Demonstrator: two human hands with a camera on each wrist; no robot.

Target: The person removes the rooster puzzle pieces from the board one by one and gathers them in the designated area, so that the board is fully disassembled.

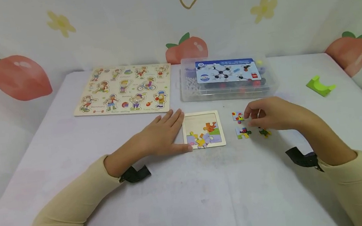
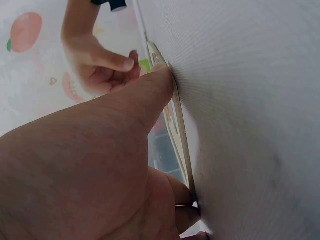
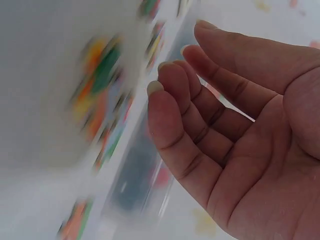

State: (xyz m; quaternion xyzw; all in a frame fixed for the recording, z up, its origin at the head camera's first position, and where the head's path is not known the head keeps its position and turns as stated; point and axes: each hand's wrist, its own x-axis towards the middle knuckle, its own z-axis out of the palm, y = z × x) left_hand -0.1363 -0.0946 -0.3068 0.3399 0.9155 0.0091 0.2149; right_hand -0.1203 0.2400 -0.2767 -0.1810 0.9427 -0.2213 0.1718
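A person in cream sleeves [image 1: 68, 196] works at a white-covered table [image 1: 183, 207], the left hand [image 1: 160, 136] laid against the left side of a small wooden puzzle tray [image 1: 198, 120], fingers straight and slightly spread, the thumb set apart on the tray's near left corner; the tray sits near the middle of the table, an orange piece [image 1: 210, 126] and a yellow piece [image 1: 200, 141] in its nearer part, bare wood showing beyond them; to its right, the right hand [image 1: 271, 113] hangs above the loose puzzle pieces [image 1: 243, 132], fingers loosely bent, the thumb apart from them, pinching nothing; the pieces blur in the right wrist view; behind the tray, from where I stand, a wooden board of sports figures [image 1: 123, 91] lies at left and a clear plastic case [image 1: 224, 90] with a blue label at right; a bright green curved block [image 1: 321, 85] rests toward the right edge
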